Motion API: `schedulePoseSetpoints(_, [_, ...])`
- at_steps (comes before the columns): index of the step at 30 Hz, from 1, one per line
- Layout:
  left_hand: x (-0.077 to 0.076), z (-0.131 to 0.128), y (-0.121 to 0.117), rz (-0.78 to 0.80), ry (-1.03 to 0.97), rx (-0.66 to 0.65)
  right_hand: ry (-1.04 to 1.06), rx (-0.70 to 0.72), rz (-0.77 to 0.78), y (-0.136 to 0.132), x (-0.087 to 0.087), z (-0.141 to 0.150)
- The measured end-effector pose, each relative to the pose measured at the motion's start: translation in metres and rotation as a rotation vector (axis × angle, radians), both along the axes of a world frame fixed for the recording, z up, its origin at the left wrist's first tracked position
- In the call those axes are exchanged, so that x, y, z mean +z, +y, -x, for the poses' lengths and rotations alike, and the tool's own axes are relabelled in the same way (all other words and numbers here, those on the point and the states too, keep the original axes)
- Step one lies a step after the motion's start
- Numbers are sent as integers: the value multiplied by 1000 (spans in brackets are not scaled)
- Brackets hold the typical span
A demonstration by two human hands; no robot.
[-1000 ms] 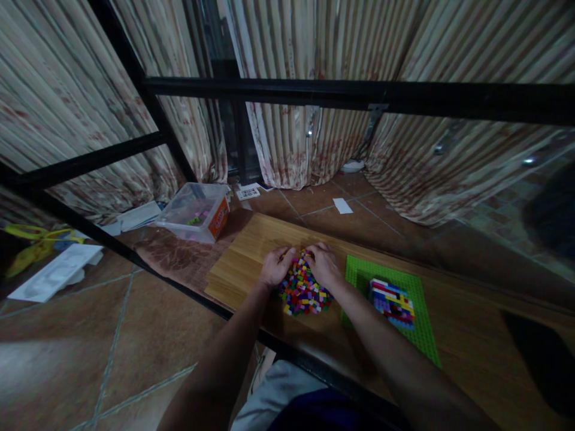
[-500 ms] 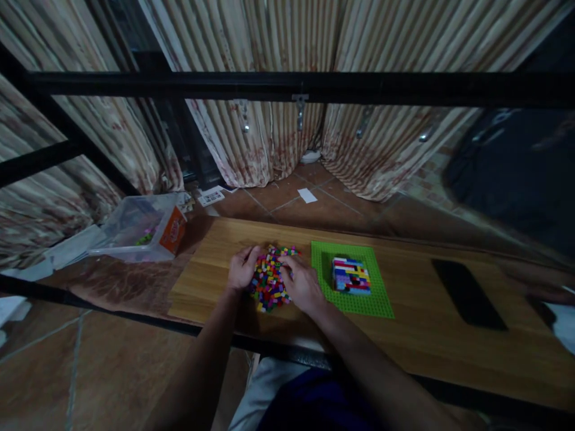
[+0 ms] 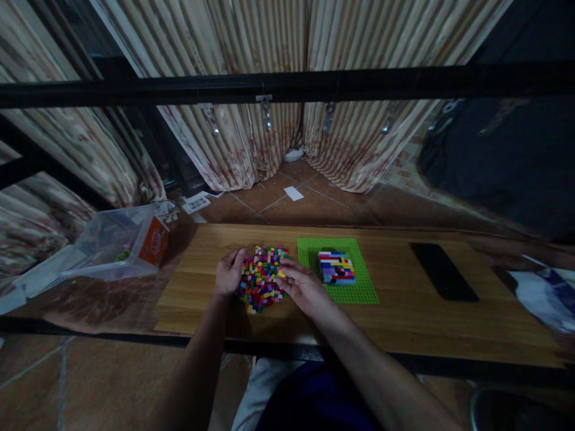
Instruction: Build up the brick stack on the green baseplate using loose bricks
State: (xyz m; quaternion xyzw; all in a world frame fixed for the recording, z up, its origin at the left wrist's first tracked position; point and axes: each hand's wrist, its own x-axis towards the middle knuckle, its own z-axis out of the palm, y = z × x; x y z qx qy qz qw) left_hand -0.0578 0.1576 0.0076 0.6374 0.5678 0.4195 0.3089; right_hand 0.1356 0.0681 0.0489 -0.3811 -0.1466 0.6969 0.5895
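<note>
A heap of small multicoloured toy bricks (image 3: 264, 281) lies on the wooden tabletop between my two hands. At its left edge rests my left hand (image 3: 230, 272), fingers curled together; whatever they hold, if anything, is hidden. On the heap's right side my right hand (image 3: 303, 284) is turned partly palm up, pinching a small yellow brick (image 3: 281, 272) between thumb and fingertips. Right of that hand, a green baseplate (image 3: 366, 287) carries a block built of stacked bricks (image 3: 336, 267) in red, white, blue, yellow and lilac rows.
A clear plastic box (image 3: 103, 245) with an orange label stands left of the wooden board (image 3: 184, 293). A black phone-like slab (image 3: 443, 271) lies to the right. Beyond it are a white and blue packet (image 3: 543, 299) and a person in dark clothing (image 3: 503, 155).
My right hand has turned palm upward, and a yellow brick now shows between its fingertips. My left hand stays by the heap. The whole view has swung to the right.
</note>
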Motion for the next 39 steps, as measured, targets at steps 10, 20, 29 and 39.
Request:
schedulePoseSetpoints(10, [3,-2,-2,7,-15,3,23,-7,5,-3,-8,-5])
schedulePoseSetpoints(20, [1,-1,-2,-4,10,8,-93,18,-5,-6,-7,-6])
schedulePoseSetpoints(29, [3,-2,-3,10,11,7,-202,8,-7,-6,-6,-6])
schedulePoseSetpoints(39, [5,-4,-6,11,-12,4,-478,-49,-65,8,-18,-8])
